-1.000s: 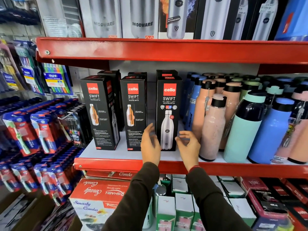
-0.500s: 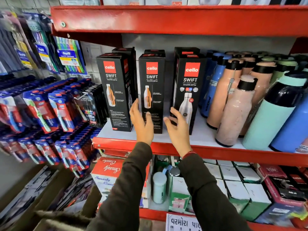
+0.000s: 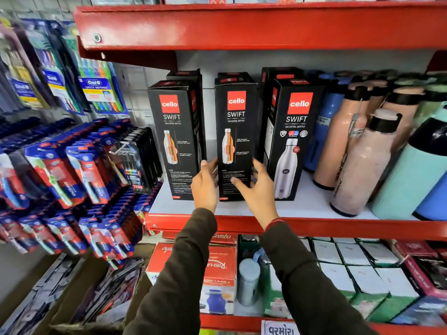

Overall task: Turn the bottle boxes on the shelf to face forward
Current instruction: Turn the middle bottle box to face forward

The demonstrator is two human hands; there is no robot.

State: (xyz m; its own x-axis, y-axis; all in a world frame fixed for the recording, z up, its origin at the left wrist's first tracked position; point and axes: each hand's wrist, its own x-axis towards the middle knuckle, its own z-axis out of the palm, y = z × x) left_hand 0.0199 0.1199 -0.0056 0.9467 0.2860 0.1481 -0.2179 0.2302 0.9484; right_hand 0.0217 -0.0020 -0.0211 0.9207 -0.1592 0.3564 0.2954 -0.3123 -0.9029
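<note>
Three black Cello Swift bottle boxes stand in a row on the white middle shelf. The left box and the middle box show a face with a cut-away orange bottle and small print. The right box shows a silver bottle and badges. My left hand presses on the middle box's lower left edge. My right hand wraps its lower right edge, thumb across the front. More black boxes stand behind the row.
Loose pink, blue and mint bottles crowd the shelf right of the boxes. Toothbrush packs hang on the left. A red shelf sits close above the box tops. Small boxes fill the shelf below.
Both hands have shifted left from the right box to the middle box and closed on its lower sides. The view has moved closer to the shelf.
</note>
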